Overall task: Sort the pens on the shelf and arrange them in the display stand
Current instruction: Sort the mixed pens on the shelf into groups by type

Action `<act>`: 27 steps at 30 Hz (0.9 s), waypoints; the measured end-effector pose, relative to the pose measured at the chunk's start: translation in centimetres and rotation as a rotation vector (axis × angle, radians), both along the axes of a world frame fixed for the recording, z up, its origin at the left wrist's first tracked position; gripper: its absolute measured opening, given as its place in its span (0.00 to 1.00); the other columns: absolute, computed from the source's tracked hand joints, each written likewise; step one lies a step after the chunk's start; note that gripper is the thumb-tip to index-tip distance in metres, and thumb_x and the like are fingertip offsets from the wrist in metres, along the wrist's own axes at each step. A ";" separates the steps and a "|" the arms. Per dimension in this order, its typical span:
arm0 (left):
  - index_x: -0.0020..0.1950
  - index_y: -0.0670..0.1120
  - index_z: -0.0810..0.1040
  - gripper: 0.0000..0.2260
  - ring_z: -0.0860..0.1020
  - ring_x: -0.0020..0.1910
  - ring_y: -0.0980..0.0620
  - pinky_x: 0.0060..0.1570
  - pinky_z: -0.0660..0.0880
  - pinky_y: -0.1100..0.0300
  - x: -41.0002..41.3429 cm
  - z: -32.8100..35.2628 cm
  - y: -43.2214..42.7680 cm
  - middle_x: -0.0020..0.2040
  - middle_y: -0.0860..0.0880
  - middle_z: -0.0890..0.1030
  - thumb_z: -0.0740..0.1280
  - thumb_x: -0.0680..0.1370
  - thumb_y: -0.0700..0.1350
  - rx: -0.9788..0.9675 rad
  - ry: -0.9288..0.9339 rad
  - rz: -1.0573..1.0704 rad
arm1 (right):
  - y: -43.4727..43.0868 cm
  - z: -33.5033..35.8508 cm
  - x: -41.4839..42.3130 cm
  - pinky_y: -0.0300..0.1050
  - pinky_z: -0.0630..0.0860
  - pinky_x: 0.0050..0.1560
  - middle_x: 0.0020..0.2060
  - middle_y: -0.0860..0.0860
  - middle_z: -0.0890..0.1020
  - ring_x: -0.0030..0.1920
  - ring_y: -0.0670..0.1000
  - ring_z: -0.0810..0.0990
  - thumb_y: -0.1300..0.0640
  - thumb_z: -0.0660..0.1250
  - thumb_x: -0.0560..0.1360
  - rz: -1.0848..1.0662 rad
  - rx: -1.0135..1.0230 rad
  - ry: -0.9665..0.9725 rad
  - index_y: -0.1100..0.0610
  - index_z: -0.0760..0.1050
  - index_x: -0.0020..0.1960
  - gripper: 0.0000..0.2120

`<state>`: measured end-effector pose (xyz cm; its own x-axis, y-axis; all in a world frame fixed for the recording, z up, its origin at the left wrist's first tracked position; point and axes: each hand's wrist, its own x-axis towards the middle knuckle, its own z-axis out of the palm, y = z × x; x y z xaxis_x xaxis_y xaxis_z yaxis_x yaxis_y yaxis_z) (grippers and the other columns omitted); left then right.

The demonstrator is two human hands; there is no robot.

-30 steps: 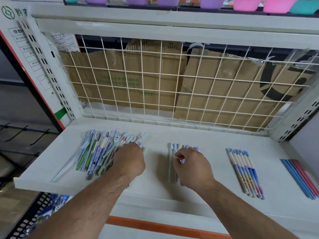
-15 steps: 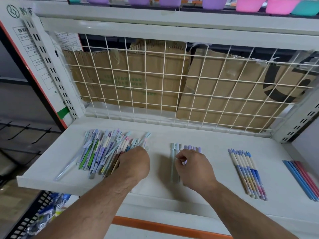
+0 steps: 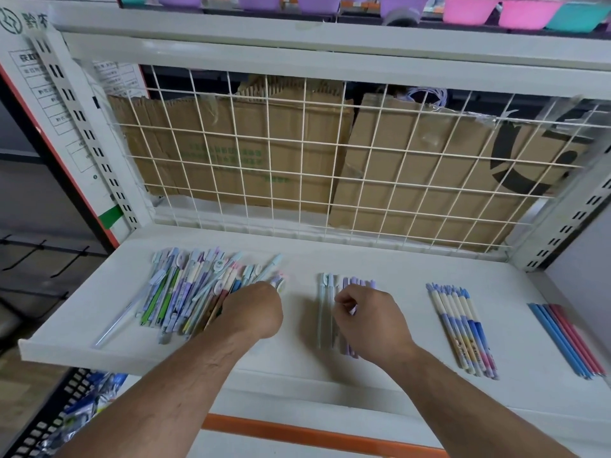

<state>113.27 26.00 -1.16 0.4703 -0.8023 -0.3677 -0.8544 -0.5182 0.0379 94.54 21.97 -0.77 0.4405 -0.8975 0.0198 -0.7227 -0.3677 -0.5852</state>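
Pinching what looks like a lilac plastic pen (image 3: 352, 309), right hand (image 3: 368, 322) curls over the sorted row of pale-green and lilac pens (image 3: 321, 309) on the white metal shelf (image 3: 396, 259); lay it parallel, caps level; left hand (image 3: 253, 309) rests on the mixed heap of pastel pens (image 3: 185, 292), fingers hidden, grip unclear; cream-and-blue pens (image 3: 463, 328) lie well apart; no display stand shows.

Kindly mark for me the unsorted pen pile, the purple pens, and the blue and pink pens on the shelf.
unsorted pen pile (image 3: 178, 289), head view, middle of the heap.
purple pens (image 3: 362, 283), head view, on their cap ends.
blue and pink pens (image 3: 558, 337), head view, a blue barrel at mid-length.
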 end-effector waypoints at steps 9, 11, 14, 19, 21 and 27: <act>0.56 0.39 0.75 0.11 0.75 0.40 0.44 0.44 0.78 0.51 -0.5 1.2 -1.4 0.45 0.41 0.76 0.65 0.79 0.46 -0.366 0.932 0.432 | -0.4 -0.3 -0.8 0.40 0.74 0.41 0.34 0.49 0.82 0.37 0.51 0.80 0.55 0.64 0.78 0.016 0.052 -0.114 0.54 0.79 0.41 0.09; 0.51 0.40 0.76 0.06 0.75 0.38 0.45 0.41 0.78 0.52 -1.8 1.6 -1.3 0.42 0.42 0.76 0.64 0.82 0.43 -0.401 1.072 0.466 | -0.3 0.3 -1.1 0.34 0.73 0.32 0.32 0.47 0.82 0.30 0.48 0.79 0.53 0.66 0.79 0.029 0.107 -0.178 0.52 0.79 0.41 0.09; 0.48 0.42 0.77 0.07 0.78 0.36 0.45 0.39 0.79 0.53 -4.1 2.2 -1.5 0.39 0.43 0.78 0.63 0.83 0.43 -0.425 1.187 0.458 | -0.2 0.9 -1.8 0.31 0.71 0.28 0.30 0.46 0.81 0.26 0.45 0.78 0.50 0.69 0.78 0.035 0.208 -0.265 0.52 0.80 0.47 0.06; 0.47 0.42 0.79 0.08 0.77 0.31 0.48 0.33 0.78 0.56 -8.1 2.4 -2.6 0.34 0.44 0.79 0.62 0.83 0.42 -0.446 1.243 0.411 | -0.7 0.8 -3.9 0.42 0.78 0.38 0.36 0.51 0.84 0.34 0.47 0.82 0.51 0.75 0.74 -0.038 0.302 -0.332 0.51 0.76 0.52 0.10; 0.50 0.41 0.80 0.09 0.79 0.33 0.47 0.37 0.81 0.53 -9.9 2.3 -3.2 0.38 0.43 0.82 0.62 0.83 0.43 -0.435 1.264 0.391 | -1.1 0.8 -5.3 0.37 0.73 0.30 0.36 0.51 0.84 0.29 0.45 0.80 0.56 0.75 0.75 -0.072 0.320 -0.350 0.51 0.75 0.51 0.10; 0.55 0.41 0.77 0.08 0.79 0.36 0.44 0.36 0.81 0.53 -15.7 1.8 -5.3 0.42 0.40 0.79 0.62 0.83 0.44 -0.412 1.276 0.368 | -2.3 0.2 -10.5 0.39 0.74 0.30 0.38 0.51 0.83 0.30 0.44 0.79 0.55 0.72 0.76 -0.165 0.312 -0.345 0.48 0.75 0.52 0.08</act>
<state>97.58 20.74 0.62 0.1976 -0.8615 -0.4677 0.0676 -0.4640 0.8833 84.00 19.68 -0.62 0.3071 -0.9411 -0.1414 -0.5014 -0.0338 -0.8646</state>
